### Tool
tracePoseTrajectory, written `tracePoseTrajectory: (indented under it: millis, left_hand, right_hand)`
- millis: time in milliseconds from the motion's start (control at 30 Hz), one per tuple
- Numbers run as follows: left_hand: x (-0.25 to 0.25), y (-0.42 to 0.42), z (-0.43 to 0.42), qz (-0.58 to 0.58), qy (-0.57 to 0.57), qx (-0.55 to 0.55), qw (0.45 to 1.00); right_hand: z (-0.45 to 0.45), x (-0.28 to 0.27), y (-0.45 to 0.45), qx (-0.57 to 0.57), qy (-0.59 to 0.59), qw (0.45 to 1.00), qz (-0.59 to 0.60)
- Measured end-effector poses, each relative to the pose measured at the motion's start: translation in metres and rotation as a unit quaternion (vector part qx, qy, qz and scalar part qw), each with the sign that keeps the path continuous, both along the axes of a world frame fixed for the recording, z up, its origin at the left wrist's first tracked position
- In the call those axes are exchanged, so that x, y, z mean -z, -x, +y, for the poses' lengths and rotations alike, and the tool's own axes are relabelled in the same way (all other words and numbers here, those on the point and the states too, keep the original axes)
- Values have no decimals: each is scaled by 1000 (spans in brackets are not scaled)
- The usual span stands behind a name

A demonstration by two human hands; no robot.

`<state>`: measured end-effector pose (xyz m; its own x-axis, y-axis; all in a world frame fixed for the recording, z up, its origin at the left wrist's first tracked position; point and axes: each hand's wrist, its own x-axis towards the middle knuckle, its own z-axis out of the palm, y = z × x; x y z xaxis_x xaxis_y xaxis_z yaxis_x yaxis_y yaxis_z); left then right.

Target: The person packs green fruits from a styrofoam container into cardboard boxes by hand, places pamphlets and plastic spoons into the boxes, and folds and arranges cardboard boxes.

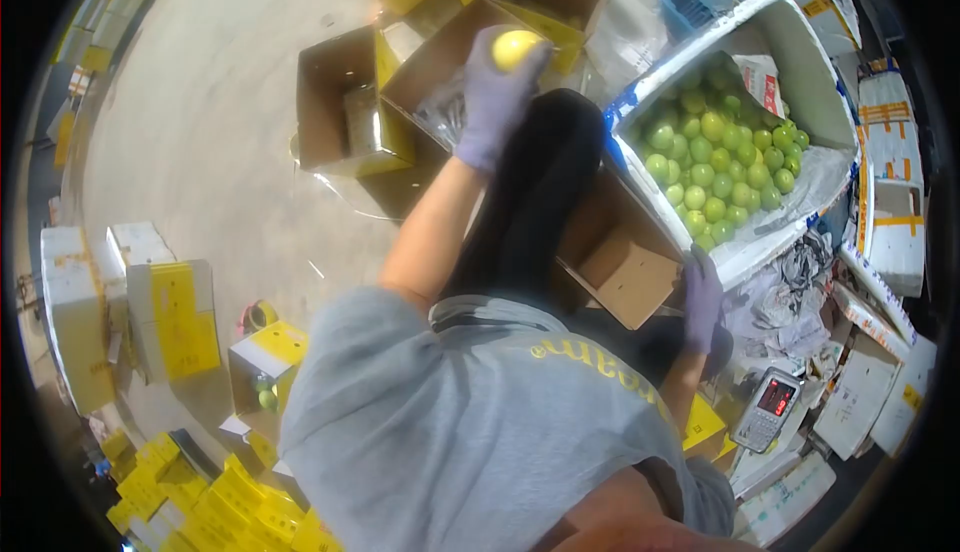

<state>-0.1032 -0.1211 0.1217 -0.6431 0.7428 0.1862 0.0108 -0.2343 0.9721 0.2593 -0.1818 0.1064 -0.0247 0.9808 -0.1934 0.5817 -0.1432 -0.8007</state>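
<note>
My left hand (495, 107), in a pale purple glove, is raised over the open cartons with its fingers closed around a yellow round fruit (515, 49). My right hand (702, 302), gloved the same way, lies by the near corner of a white foam box (672, 214). Its fingers look stretched out along the rim; whether they press on it I cannot tell. Many green round fruits (720, 157) are heaped in that box on plastic lining. Between my legs and the foam box stands an open brown carton (630, 277).
Open cartons (345, 102) stand ahead on the floor, one holding clear plastic. A digital scale display (768, 410) sits at right beside crumpled paper (775, 302). White foam boxes (895, 242) line the right side. Yellow-and-white cartons (180, 322) stand at left.
</note>
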Motion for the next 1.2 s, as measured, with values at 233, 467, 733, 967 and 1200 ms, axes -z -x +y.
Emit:
tracePoseTrajectory:
  millis: [233, 467, 733, 967, 1200]
  left_hand:
    - [61, 67, -18, -191, 114, -89, 971]
    - [97, 141, -61, -284, 85, -192, 936]
    - [64, 137, -73, -57, 121, -164, 977]
    - [-27, -106, 34, 235, 16, 175, 956]
    - [88, -233, 177, 439, 263, 251, 822]
  right_hand:
    - [-2, 33, -7, -28, 79, 996, 29]
    - [-5, 63, -23, -15, 88, 996, 23]
    - [11, 50, -11, -54, 4, 993, -108]
    - [92, 37, -21, 76, -59, 985, -141]
    - [189, 114, -49, -3, -49, 919, -391]
